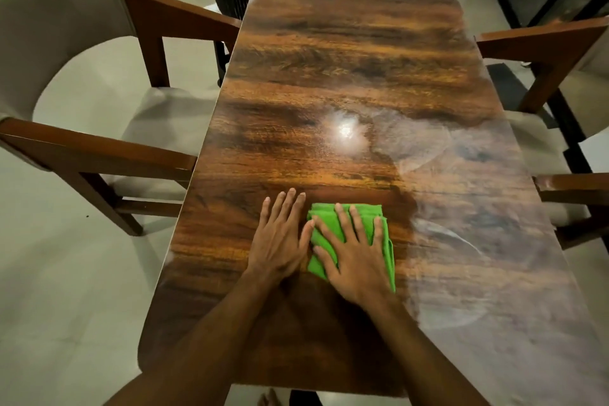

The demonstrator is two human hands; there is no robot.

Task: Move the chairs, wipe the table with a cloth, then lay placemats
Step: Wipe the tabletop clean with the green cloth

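Wiping is the step in hand. The left chair [99,148] sits close against the table [329,59] edge. The left hand [280,241] lies flat on bare wood, fingers straight and together, just beside the cloth [324,213]. The right hand [356,260] presses the folded green cloth down near the table's near end, fingers spread wide. Hazy streaks [461,227] cover the right half, so the next sweep likely heads there. The right chair [543,43] crowds that edge; mind the elbow. No placemats in sight.
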